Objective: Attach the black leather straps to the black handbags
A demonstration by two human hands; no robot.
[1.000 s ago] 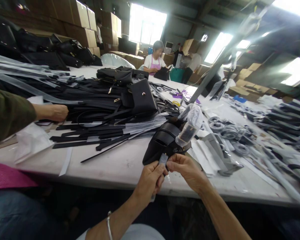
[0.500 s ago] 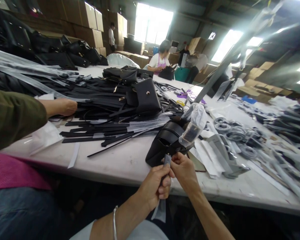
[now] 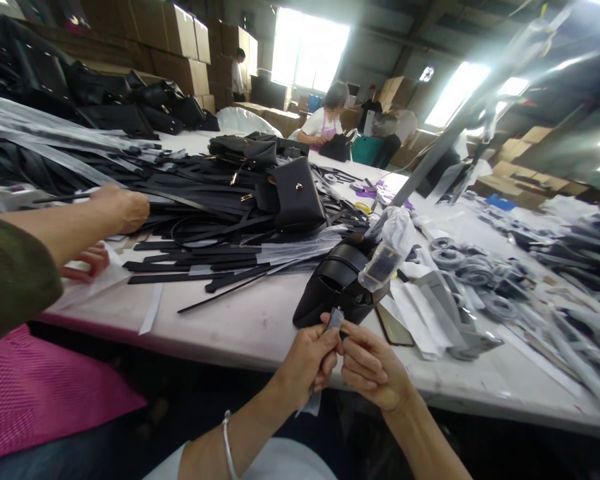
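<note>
My left hand (image 3: 307,363) is closed round a thin grey plastic-wrapped strip (image 3: 334,321) whose lower end hangs below my fist at the table's front edge. My right hand (image 3: 373,363) pinches the same strip near its top, fingertips touching those of the left. Just behind both hands a black handbag (image 3: 337,283) lies on the white table (image 3: 240,320). A clear plastic-wrapped part (image 3: 387,250) rests on the bag's top.
A co-worker's hand (image 3: 123,207) and green sleeve (image 3: 10,273) reach from the left over a heap of black straps (image 3: 195,220). A small black bag (image 3: 297,193) sits on that heap. Grey rings (image 3: 455,257) and wrapped strips cover the right side. People work at the far end.
My hands have drawn a little toward me, down to the table's front edge, still on the strip. The co-worker's arm has lifted, and a second hand of theirs now shows on the white sheet.
</note>
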